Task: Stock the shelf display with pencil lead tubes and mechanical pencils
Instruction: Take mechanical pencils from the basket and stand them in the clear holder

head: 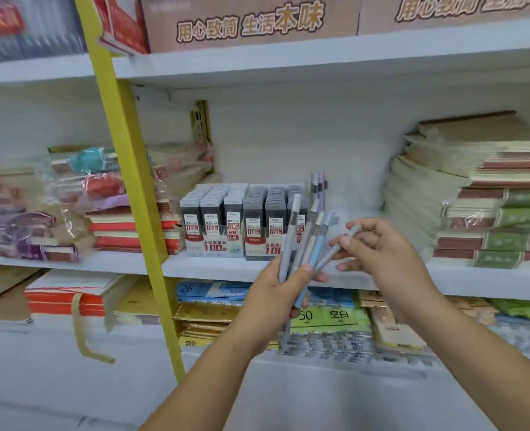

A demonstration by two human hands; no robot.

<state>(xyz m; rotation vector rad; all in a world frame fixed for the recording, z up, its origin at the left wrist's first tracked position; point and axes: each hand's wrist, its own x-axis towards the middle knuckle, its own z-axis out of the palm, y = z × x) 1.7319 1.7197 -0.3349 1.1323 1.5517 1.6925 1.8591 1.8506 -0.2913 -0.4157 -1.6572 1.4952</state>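
Observation:
My left hand (281, 293) grips a fanned bunch of several mechanical pencils (304, 241), grey and light blue, in front of the middle shelf. My right hand (378, 247) pinches one grey pencil (340, 245) at the right edge of the bunch. Behind the hands, two display boxes of pencil lead tubes (242, 219) stand side by side on the white shelf (211, 267). Two pencils (318, 185) stand upright just right of the boxes, against the back wall.
A yellow upright (127, 169) slants down across the shelf left of the lead boxes. Wrapped notebook stacks (481, 197) fill the right side, more packs (71, 200) the left. Paper packs (329, 318) lie on the shelf below. Bare shelf shows between boxes and right stacks.

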